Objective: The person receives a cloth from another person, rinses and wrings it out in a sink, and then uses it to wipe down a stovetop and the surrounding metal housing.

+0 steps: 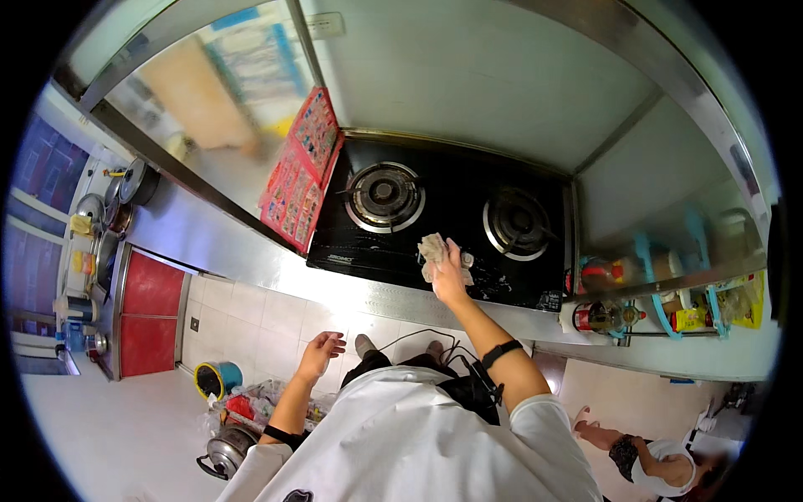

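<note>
A crumpled pale cloth (433, 250) is in my right hand (449, 276), pressed on the front of a black glass gas cooktop (401, 254) between its two burners. Whitish wet streaks mark the glass around the cloth. The left burner (384, 191) and the right burner (519, 219) lie beyond my hand, each with a metal ring and pan support. My left hand (323, 354) hangs in the air over the tiled floor, its fingers apart and holding nothing.
A pink patterned sheet (301, 172) stands along the cooktop's left edge. A bottle (596, 317) and packets stand on the right rack. A bucket (218, 379), plastic bags and a metal kettle (231, 448) are at lower left. Another person (659, 464) is at lower right.
</note>
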A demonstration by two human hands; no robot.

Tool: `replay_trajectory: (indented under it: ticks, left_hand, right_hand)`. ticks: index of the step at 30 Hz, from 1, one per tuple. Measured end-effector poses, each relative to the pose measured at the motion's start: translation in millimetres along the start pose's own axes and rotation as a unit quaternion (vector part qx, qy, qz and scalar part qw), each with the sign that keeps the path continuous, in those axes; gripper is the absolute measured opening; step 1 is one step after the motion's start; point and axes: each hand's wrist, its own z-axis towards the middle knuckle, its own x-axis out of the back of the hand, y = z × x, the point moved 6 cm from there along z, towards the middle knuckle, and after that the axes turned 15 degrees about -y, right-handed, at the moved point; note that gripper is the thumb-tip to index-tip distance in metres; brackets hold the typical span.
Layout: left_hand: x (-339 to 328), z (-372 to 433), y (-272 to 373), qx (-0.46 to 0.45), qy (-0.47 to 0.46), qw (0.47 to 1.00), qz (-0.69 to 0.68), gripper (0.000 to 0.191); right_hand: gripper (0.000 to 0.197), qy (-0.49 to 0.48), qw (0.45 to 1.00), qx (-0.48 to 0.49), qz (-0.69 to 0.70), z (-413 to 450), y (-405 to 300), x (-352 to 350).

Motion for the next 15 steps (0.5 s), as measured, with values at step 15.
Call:
replay_trajectory:
  ticks: [15]
  left_hand:
    - [42.6,-45.4,-49.3,0.005,0.080,0.995,-0.052,0.032]
  right_hand:
    - [0.014,-0.106,0.916,-0.047,-0.383,62.7,18.2,-54.3]
